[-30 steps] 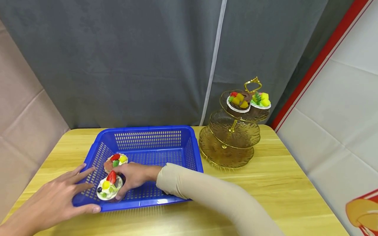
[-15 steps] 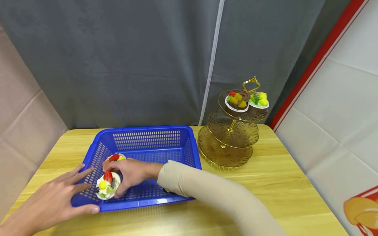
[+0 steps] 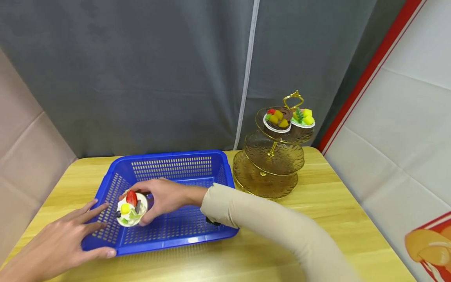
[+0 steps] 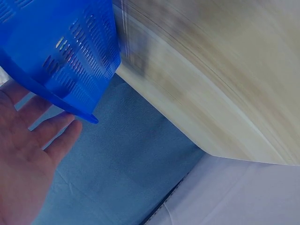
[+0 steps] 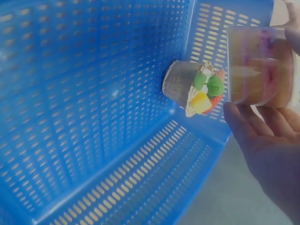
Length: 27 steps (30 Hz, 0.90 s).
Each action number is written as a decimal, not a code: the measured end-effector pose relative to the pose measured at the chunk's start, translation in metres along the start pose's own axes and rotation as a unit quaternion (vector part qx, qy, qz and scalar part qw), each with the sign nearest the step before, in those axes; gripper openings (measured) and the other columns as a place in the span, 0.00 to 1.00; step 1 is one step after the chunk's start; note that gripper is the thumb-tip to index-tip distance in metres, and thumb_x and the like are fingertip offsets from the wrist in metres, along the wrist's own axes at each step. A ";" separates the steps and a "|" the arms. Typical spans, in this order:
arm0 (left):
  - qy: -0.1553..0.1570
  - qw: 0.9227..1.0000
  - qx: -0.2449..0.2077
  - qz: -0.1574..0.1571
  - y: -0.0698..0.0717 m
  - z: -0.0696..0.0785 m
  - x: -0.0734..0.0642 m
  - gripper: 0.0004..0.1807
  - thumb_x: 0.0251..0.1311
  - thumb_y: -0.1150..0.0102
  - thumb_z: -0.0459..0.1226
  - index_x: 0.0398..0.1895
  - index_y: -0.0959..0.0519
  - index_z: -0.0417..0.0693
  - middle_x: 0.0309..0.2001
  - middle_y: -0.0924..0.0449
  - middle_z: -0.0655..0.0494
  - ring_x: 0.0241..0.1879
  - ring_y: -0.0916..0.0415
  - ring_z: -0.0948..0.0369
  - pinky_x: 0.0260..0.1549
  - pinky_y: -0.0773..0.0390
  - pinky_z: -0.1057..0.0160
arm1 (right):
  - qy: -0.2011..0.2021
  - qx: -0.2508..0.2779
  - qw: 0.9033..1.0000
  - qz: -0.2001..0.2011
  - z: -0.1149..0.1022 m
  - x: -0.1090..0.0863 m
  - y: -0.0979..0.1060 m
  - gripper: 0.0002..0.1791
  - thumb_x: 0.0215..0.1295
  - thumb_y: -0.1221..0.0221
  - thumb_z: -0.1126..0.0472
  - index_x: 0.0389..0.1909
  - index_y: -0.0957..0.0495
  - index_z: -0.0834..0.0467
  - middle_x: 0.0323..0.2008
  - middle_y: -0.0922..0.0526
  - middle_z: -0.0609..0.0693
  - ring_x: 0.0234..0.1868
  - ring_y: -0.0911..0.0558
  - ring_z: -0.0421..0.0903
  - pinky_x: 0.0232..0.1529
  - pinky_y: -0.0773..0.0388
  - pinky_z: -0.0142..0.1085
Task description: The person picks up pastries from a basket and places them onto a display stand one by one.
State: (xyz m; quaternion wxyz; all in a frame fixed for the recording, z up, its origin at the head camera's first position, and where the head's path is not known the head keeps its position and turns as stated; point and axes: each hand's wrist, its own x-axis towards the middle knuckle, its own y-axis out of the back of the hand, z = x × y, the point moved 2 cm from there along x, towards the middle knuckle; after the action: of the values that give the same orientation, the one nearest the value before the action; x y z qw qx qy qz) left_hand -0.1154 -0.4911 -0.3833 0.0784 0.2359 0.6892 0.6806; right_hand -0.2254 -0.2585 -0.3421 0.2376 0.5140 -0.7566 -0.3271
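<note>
My right hand (image 3: 165,197) grips a clear cup of layered cake (image 3: 131,215), thumb on one side and fingers on the other. White cream, a strawberry and a yellow cube top it. In the right wrist view the cake cup (image 5: 260,65) is above the floor of the blue basket (image 3: 169,243). A cupcake (image 5: 180,82) with green, yellow and red toppings stands in the basket below it; in the head view my right hand hides most of it. With its fingers spread and fairly straight, my left hand (image 3: 65,243) rests at the basket's left rim.
Right of the basket stands a three-tier amber glass stand (image 3: 282,187) with a gold handle. A chocolate cupcake (image 3: 273,129) and a green-and-yellow topped cupcake (image 3: 303,120) sit on its top tier. A grey curtain (image 3: 158,78) hangs behind the wooden table (image 3: 327,203).
My right hand has lifted the cake cup up from the basket's front left corner, slightly away from me. My left hand stays at the rim.
</note>
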 end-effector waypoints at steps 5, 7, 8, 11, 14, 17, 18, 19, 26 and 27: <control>0.029 0.998 0.005 -0.046 -0.002 -0.002 -0.002 0.43 0.40 0.36 0.73 0.39 0.12 0.43 0.61 0.24 0.37 0.60 0.31 0.31 0.41 0.23 0.32 | -0.014 -0.038 0.999 0.034 -0.004 -0.017 0.008 0.42 0.51 0.24 0.54 0.66 0.30 0.57 0.53 0.19 0.40 0.47 0.26 0.26 0.50 0.32 0.16; 0.035 0.998 0.008 -0.056 -0.003 -0.002 -0.002 0.44 0.40 0.37 0.73 0.39 0.12 0.43 0.62 0.25 0.37 0.60 0.32 0.30 0.42 0.23 0.32 | -0.024 -0.056 0.997 0.050 -0.005 -0.026 0.011 0.42 0.51 0.24 0.53 0.66 0.30 0.57 0.53 0.19 0.41 0.48 0.25 0.26 0.50 0.32 0.17; 0.037 0.997 0.010 -0.060 -0.003 -0.002 -0.002 0.44 0.41 0.37 0.74 0.40 0.12 0.43 0.62 0.25 0.37 0.61 0.32 0.30 0.43 0.24 0.31 | -0.029 -0.062 0.996 0.058 -0.006 -0.031 0.013 0.42 0.52 0.25 0.53 0.67 0.31 0.56 0.54 0.19 0.41 0.48 0.25 0.27 0.50 0.32 0.17; 0.036 0.998 0.010 -0.058 -0.003 -0.001 -0.002 0.43 0.41 0.37 0.74 0.40 0.12 0.44 0.62 0.25 0.37 0.61 0.32 0.31 0.44 0.24 0.32 | -0.045 -0.071 0.993 0.079 -0.009 -0.045 0.017 0.43 0.52 0.25 0.52 0.68 0.32 0.57 0.56 0.20 0.42 0.50 0.25 0.28 0.51 0.32 0.17; 0.036 0.998 0.009 -0.052 -0.003 -0.001 -0.003 0.43 0.40 0.37 0.74 0.40 0.12 0.45 0.62 0.24 0.38 0.60 0.31 0.32 0.45 0.24 0.32 | -0.056 -0.071 0.991 0.100 -0.011 -0.058 0.022 0.45 0.53 0.25 0.51 0.70 0.34 0.58 0.57 0.21 0.43 0.52 0.25 0.30 0.54 0.33 0.18; 0.042 0.997 0.011 -0.063 -0.004 -0.001 -0.003 0.43 0.41 0.38 0.74 0.40 0.12 0.44 0.63 0.25 0.38 0.61 0.32 0.31 0.46 0.25 0.31 | -0.060 -0.072 0.988 0.122 -0.012 -0.071 0.026 0.44 0.54 0.26 0.52 0.70 0.35 0.58 0.57 0.21 0.45 0.52 0.24 0.32 0.55 0.31 0.20; 0.044 0.997 0.012 -0.067 -0.004 -0.001 -0.003 0.44 0.41 0.38 0.74 0.41 0.12 0.44 0.63 0.25 0.37 0.61 0.32 0.31 0.46 0.25 0.31 | -0.060 -0.073 0.987 0.130 -0.011 -0.075 0.027 0.44 0.54 0.26 0.52 0.70 0.34 0.58 0.56 0.21 0.45 0.52 0.24 0.32 0.55 0.30 0.21; 0.047 0.996 0.013 -0.074 -0.004 -0.001 -0.003 0.44 0.42 0.39 0.74 0.41 0.12 0.44 0.63 0.26 0.37 0.61 0.33 0.30 0.47 0.26 0.31 | -0.060 -0.072 0.986 0.138 -0.011 -0.080 0.028 0.43 0.54 0.26 0.53 0.69 0.34 0.58 0.56 0.20 0.44 0.51 0.24 0.32 0.55 0.30 0.22; 0.039 0.998 0.006 -0.056 -0.002 -0.001 -0.001 0.45 0.40 0.37 0.74 0.40 0.12 0.42 0.62 0.25 0.36 0.61 0.32 0.30 0.44 0.24 0.31 | -0.065 -0.045 0.977 0.196 -0.008 -0.105 0.037 0.41 0.53 0.25 0.57 0.67 0.33 0.60 0.52 0.18 0.47 0.50 0.21 0.37 0.56 0.27 0.28; 0.036 0.998 0.006 -0.054 -0.002 -0.001 -0.001 0.44 0.40 0.36 0.73 0.40 0.12 0.42 0.62 0.25 0.36 0.61 0.32 0.30 0.43 0.24 0.31 | -0.066 -0.043 0.976 0.202 -0.007 -0.109 0.039 0.41 0.53 0.25 0.57 0.67 0.33 0.60 0.52 0.18 0.47 0.50 0.21 0.37 0.56 0.26 0.30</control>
State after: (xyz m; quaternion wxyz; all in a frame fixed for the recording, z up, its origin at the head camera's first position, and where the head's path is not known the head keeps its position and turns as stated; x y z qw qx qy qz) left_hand -0.1158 -0.4921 -0.3852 0.0886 0.1739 0.7074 0.6793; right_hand -0.2057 -0.1487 -0.3116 0.2698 0.3170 -0.8441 -0.3379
